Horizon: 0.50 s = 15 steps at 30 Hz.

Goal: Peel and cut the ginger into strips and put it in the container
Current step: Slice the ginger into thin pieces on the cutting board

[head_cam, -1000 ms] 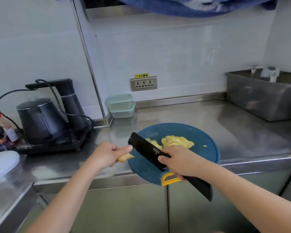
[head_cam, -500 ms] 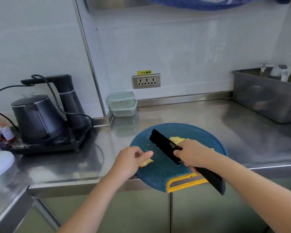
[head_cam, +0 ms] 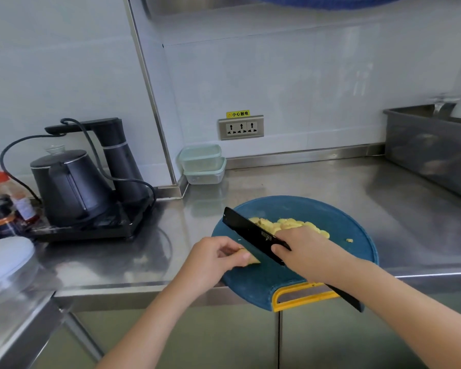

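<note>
A round blue cutting board [head_cam: 343,230] with a yellow handle lies at the counter's front edge. My left hand [head_cam: 213,259] pinches a peeled yellow ginger piece [head_cam: 250,258] on the board's left side. My right hand [head_cam: 304,249] grips a black knife [head_cam: 253,233], its blade slanting up and left, edge down right beside the held piece. A heap of cut ginger slices [head_cam: 290,225] lies behind the blade, partly hidden by my right hand. Two stacked pale green lidded containers [head_cam: 202,163] stand by the back wall.
A black electric kettle [head_cam: 69,187] on its base with a cable sits at the left, with sauce bottles [head_cam: 6,206] and a white-lidded glass bowl [head_cam: 6,259] further left. A steel tub [head_cam: 431,147] stands at the back right. A wall socket [head_cam: 241,127] is above the counter.
My left hand carried the ginger piece from off the board's left edge onto the board. The knife came down beside it, uncovering the slice heap behind.
</note>
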Each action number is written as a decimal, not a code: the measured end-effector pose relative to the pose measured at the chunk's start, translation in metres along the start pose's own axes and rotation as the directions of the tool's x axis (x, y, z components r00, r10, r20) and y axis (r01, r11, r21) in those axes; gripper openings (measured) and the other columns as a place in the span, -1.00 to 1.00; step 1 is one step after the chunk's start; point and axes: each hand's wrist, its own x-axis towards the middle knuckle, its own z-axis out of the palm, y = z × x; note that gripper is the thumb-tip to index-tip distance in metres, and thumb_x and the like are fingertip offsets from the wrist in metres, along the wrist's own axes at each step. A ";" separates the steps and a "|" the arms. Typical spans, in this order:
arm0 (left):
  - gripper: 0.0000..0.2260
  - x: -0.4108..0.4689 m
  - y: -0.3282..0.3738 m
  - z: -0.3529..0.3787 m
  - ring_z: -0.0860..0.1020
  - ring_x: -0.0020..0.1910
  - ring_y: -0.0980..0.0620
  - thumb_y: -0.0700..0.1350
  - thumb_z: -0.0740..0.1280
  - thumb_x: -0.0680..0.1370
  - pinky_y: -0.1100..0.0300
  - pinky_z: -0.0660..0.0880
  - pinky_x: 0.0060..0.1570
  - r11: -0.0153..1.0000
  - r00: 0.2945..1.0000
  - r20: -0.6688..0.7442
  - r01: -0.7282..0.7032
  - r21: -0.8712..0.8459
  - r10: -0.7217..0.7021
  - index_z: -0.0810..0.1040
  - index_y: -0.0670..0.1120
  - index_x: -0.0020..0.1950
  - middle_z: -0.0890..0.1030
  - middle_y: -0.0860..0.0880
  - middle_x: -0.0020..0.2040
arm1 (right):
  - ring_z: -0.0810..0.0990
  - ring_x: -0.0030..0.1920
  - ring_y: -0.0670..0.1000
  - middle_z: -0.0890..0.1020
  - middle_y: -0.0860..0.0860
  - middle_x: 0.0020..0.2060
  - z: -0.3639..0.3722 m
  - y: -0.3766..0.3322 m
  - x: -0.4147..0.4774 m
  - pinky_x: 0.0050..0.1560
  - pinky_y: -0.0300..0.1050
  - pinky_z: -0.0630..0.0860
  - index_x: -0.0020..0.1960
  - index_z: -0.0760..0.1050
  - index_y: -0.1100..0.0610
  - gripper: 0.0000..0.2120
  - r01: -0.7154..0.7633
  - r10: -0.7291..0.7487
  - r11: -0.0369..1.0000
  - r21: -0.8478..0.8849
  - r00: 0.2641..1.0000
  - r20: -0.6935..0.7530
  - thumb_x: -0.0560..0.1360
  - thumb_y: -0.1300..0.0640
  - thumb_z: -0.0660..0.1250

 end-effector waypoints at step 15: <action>-0.76 -0.011 -0.011 0.020 0.54 -0.30 0.16 -0.03 0.54 0.35 0.32 0.48 -0.28 0.956 0.936 -0.257 -0.184 0.229 0.242 0.56 -0.03 -0.08 0.53 0.16 -0.34 | 0.38 -0.20 0.02 0.29 -0.05 -0.32 0.017 -0.019 -0.011 -0.38 -0.22 0.25 0.16 0.40 0.14 -0.80 0.105 -0.108 0.973 -0.205 0.994 -0.002 0.64 0.15 0.05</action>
